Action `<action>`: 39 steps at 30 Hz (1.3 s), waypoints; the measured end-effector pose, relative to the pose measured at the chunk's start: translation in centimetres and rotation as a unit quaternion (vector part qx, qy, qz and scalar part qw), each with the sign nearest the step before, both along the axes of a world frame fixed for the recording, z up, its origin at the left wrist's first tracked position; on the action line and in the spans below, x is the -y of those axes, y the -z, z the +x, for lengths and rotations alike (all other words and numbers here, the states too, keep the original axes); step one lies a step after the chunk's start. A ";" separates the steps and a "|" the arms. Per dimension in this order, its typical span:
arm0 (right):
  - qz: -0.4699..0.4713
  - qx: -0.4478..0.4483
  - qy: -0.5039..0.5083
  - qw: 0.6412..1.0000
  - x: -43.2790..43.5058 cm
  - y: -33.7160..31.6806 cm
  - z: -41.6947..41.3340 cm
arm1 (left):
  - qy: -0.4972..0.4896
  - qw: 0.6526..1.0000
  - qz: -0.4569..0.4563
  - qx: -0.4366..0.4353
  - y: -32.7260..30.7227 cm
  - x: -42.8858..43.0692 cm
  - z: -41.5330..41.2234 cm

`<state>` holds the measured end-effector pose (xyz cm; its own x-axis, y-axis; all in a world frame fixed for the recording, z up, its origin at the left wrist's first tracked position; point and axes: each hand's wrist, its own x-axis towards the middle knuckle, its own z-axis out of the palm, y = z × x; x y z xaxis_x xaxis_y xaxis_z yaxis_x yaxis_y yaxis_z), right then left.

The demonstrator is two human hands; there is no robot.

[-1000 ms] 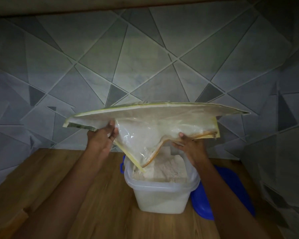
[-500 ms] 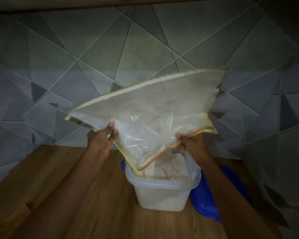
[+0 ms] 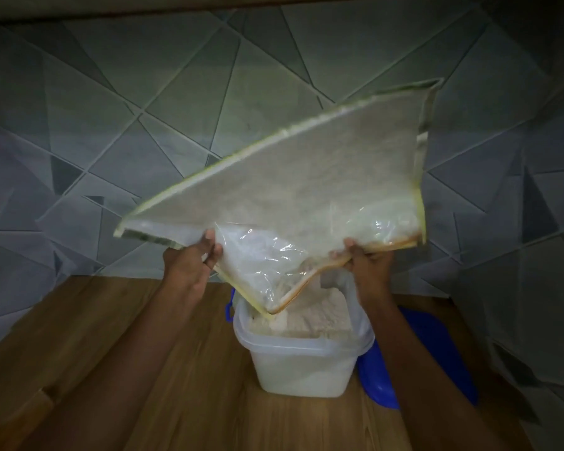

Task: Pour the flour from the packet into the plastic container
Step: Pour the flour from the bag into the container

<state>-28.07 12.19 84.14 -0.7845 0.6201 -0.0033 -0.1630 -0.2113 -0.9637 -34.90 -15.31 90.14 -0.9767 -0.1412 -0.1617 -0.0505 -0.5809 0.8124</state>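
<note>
Both hands [image 3: 192, 262] [image 3: 368, 268] grip tilted packet [image 3: 306, 190] over flour-filled plastic container [image 3: 303, 362].

- The packet [image 3: 306, 196] hid the far rim of the plastic container [image 3: 302, 359] and part of the flour [image 3: 310, 320] heaped inside it.
- The left hand [image 3: 189, 265] showed only its back and thumb; its fingers lay behind the packet's edge.
- The right hand [image 3: 368, 271] likewise had its fingertips tucked under the packet's orange-trimmed mouth.
- Both forearms ran out of the bottom edge.
- The blue lid [image 3: 414, 362] was largely covered by the right forearm and the container.
- A blue piece [image 3: 229, 309] behind the container's left corner was perhaps a handle; too little showed.
- The packet's upper corner was blurred, and dim light swallowed the room's edges.
</note>
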 end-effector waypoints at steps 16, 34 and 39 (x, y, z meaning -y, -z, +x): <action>-0.043 0.005 -0.014 0.999 0.1 0.8 -0.7 | 0.008 0.997 -0.042 -0.066 -1.9 -1.3 -0.6; -0.071 -0.021 0.023 0.997 -0.4 -1.0 0.0 | -0.020 0.995 -0.059 -0.071 -2.6 -0.3 -1.5; -0.004 -0.042 0.023 0.999 -0.9 -2.7 -0.2 | -0.021 0.998 -0.061 -0.018 -1.1 1.2 -1.8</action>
